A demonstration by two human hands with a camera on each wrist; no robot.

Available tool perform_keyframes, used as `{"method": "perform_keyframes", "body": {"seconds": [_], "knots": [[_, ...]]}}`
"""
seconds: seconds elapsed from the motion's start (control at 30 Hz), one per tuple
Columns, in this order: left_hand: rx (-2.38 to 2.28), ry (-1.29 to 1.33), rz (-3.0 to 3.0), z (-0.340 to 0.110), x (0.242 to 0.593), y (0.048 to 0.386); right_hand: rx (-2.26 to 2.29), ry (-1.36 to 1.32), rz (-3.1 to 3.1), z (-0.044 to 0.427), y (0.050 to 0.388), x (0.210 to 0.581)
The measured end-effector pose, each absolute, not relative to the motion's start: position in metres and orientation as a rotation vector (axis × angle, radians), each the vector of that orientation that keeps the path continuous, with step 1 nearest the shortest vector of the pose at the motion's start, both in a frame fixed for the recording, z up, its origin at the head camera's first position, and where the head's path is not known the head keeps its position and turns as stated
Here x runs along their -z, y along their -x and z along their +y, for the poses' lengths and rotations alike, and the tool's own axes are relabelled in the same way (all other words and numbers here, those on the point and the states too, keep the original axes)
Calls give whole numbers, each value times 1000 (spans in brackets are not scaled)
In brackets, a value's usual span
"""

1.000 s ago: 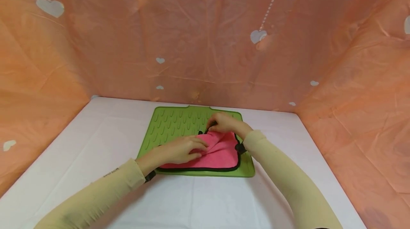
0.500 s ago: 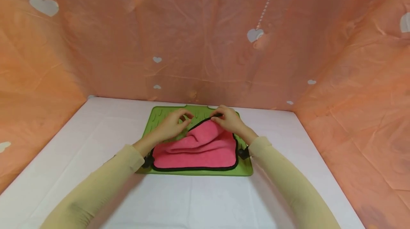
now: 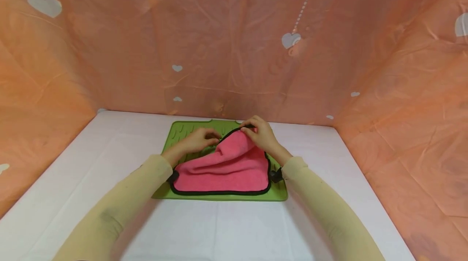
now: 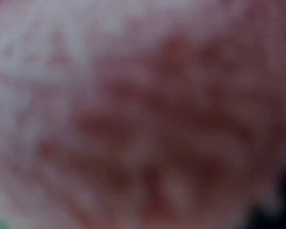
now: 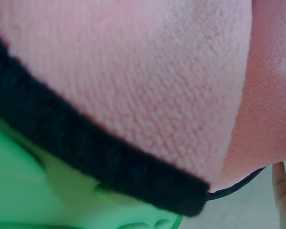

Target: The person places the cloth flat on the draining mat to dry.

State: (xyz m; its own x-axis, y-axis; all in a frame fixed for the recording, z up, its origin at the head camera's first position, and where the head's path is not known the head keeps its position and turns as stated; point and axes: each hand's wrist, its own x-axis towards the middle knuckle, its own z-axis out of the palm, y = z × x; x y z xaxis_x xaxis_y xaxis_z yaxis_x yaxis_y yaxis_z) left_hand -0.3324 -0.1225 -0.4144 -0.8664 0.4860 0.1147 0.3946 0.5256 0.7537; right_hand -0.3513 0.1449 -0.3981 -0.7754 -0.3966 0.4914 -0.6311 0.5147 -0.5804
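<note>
Pink cloth point(image 3: 226, 180) lies rumpled on green mat point(image 3: 181, 130), far edge lifted. Right hand point(image 3: 264, 134) pinches raised black trim between thumb and fingers; left hand point(image 3: 197, 140) beside same edge, grip cannot be told.

So the whole backdrop is basically peachy-orange sheeting: a back wall point(image 3: 234, 78), a left wall point(image 3: 33, 123) and a right wall point(image 3: 413, 123), all kinda wrinkly with a bit of sheen. It's got pale hearts printed on it, big ones up top like this heart point(image 3: 45, 6), plus dotted strings point(image 3: 305, 1). Left side looks the most orange, the back's pinker. White surface point(image 3: 248, 232) below, faintly creased.
</note>
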Motion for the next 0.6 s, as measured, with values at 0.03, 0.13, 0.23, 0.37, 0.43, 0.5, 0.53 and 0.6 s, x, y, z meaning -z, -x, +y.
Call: {"method": "perform_keyframes", "body": {"seconds": [0.03,0.13,0.23,0.37,0.43,0.5,0.53,0.6], "knots": [[-1273,-761,2640,-122,414,332,-1129,-861,-2457,144,351,398],[-1290,-738,2626,-122,414,332,-1140,-865,-2442,143,352,398],[-1294,-725,2627,-122,414,332,-1143,-870,-2429,143,353,400],[-1285,-736,2635,-123,414,332,-1119,-865,-2430,144,353,402],[-1262,-742,2633,-123,414,332,-1114,-859,-2437,144,353,402],[-1230,-745,2623,-123,414,332,-1116,-854,-2445,144,353,402],[-1215,-745,2619,-123,414,332,-1127,-850,-2452,144,353,401],[-1201,-730,2604,-124,413,331,-1132,-852,-2455,143,352,401]]}}
